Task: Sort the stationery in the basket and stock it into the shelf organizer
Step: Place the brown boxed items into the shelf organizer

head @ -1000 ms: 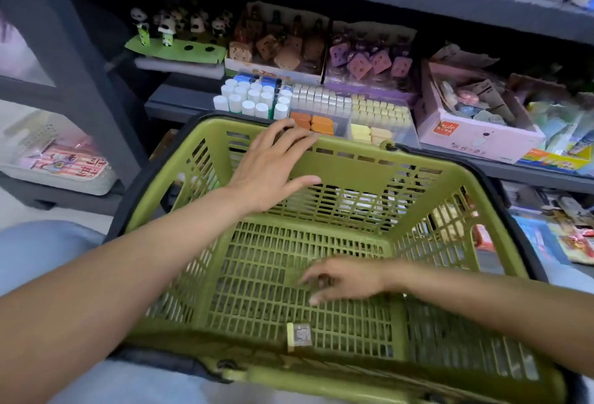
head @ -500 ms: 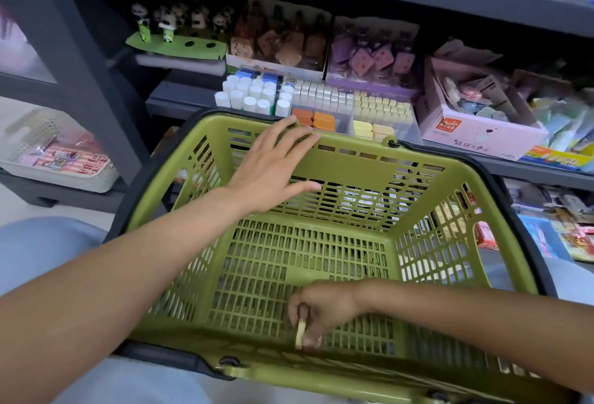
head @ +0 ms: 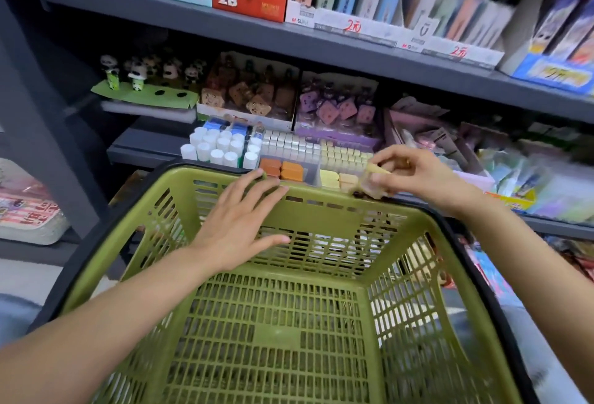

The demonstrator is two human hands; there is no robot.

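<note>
A green plastic basket (head: 324,207) fills the lower half of the head view, and nothing shows on its mesh floor. My left hand (head: 238,227) lies flat with straight fingers on the basket's far wall and rim. My right hand (head: 418,175) is above the far right rim and pinches a small pale yellow wrapped eraser (head: 374,178) between thumb and fingers. Just beyond it is the clear shelf organizer (head: 316,159), with rows of white, orange and pale yellow erasers in its compartments.
White capped tubes (head: 218,149) stand left of the organizer. Boxes of brown and purple figure erasers (head: 257,95) sit behind it. A pink open box and packets crowd the shelf at right. The upper shelf (head: 321,40) overhangs with boxed goods.
My right hand lifted the small eraser off the basket floor and carried it up to the far right rim by the organizer. The view tilted upward. My left hand stayed on the far wall.
</note>
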